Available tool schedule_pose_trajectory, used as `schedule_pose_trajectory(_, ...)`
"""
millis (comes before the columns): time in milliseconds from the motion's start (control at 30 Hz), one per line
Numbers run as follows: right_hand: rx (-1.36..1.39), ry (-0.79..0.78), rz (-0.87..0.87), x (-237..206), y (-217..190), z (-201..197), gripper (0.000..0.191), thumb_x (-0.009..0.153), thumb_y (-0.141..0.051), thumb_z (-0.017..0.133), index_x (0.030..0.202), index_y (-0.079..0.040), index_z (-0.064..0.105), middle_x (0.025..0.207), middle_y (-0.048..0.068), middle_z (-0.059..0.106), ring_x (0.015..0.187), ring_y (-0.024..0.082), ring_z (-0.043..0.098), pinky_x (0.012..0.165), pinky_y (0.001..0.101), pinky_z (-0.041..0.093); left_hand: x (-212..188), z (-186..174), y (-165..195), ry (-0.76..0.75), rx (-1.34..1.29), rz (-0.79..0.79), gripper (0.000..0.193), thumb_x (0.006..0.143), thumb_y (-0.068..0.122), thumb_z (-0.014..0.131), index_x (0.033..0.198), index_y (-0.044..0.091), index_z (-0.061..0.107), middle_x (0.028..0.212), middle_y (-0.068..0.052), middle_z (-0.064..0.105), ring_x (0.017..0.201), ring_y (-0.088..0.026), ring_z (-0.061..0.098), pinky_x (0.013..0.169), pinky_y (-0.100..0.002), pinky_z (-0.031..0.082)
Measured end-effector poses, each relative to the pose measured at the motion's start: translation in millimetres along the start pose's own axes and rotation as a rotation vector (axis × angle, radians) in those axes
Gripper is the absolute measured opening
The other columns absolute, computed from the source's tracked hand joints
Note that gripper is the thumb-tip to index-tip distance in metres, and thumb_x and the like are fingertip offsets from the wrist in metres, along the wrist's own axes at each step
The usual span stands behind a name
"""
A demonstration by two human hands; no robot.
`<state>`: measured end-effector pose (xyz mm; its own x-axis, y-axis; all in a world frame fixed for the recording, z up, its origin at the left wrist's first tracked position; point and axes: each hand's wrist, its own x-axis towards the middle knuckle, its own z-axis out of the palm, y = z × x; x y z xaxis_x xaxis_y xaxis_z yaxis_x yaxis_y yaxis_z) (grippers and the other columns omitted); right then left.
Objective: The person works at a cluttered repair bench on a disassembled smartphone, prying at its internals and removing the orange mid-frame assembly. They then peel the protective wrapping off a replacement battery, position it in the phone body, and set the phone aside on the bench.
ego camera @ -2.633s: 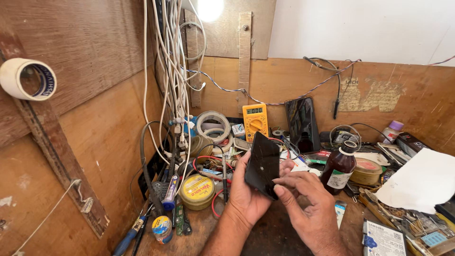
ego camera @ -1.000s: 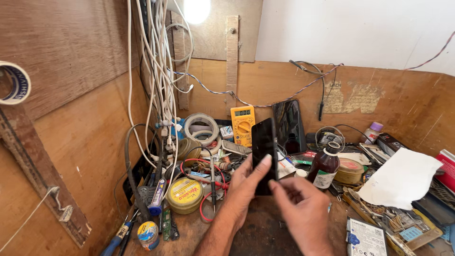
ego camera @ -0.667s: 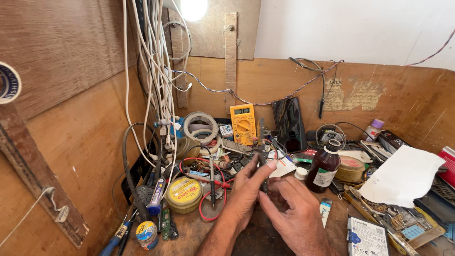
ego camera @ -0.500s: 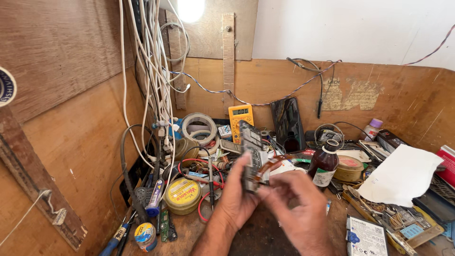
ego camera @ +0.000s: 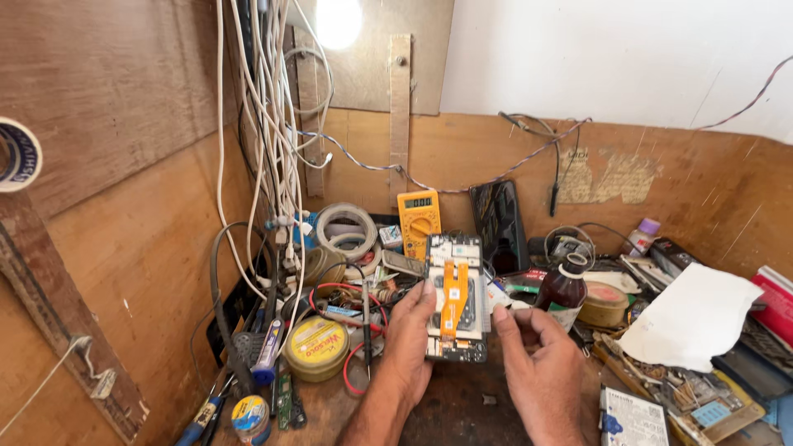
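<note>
Phone frame (ego camera: 453, 297) in L hand (ego camera: 410, 334), R hand (ego camera: 541, 363) beside

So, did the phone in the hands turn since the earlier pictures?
Yes. The phone earlier showed a dark face; now its open inside with an orange ribbon faces up, below the yellow multimeter, held by the left hand.

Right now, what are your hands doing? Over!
Left hand holds opened phone with orange ribbon cable upright. Right hand beside it, fingers at its edge. Brown glass bottle stands close by.
</note>
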<state>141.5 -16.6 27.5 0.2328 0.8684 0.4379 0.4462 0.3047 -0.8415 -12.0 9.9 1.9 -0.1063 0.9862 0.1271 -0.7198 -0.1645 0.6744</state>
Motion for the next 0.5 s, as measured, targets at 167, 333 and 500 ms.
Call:
schedule_pose_trajectory(167,0.032,0.007,0.021,5.6,11.5,4.8,0.03,0.091,-0.03,0.074,0.092,0.0,0.077,0.066,0.007,0.072,0.058,0.009,0.06,0.056,0.0263,0.049,-8.4,5.3,2.8,-0.112,0.207,0.023,0.048,0.078,-0.001,0.073,0.125,-0.002,0.061,0.111,-0.013,0.075,0.097,-0.019,0.072,0.089,-0.035,0.059)
schedule_pose_trajectory(333,0.061,-0.024,0.094,10.7,20.0,7.8,0.031,0.09,-0.03,0.074,0.095,0.0,0.077,0.068,0.007,0.074,0.059,0.008,0.063,0.056,0.0256,0.051,-18.9,11.5,9.7,-0.207,0.174,0.004,0.066,0.07,-0.009,0.076,0.131,0.0,0.055,0.114,-0.01,0.072,0.104,-0.018,0.072,0.095,-0.034,0.058)
schedule_pose_trajectory(500,0.107,-0.038,0.079,13.0,23.4,7.4,0.031,0.092,-0.029,0.073,0.099,0.001,0.076,0.069,0.008,0.073,0.062,0.008,0.061,0.057,0.0251,0.05,-19.3,12.2,9.4,-0.204,0.199,-0.051,0.068,0.069,-0.014,0.073,0.132,0.004,0.054,0.116,-0.008,0.072,0.105,-0.017,0.072,0.095,-0.034,0.059)
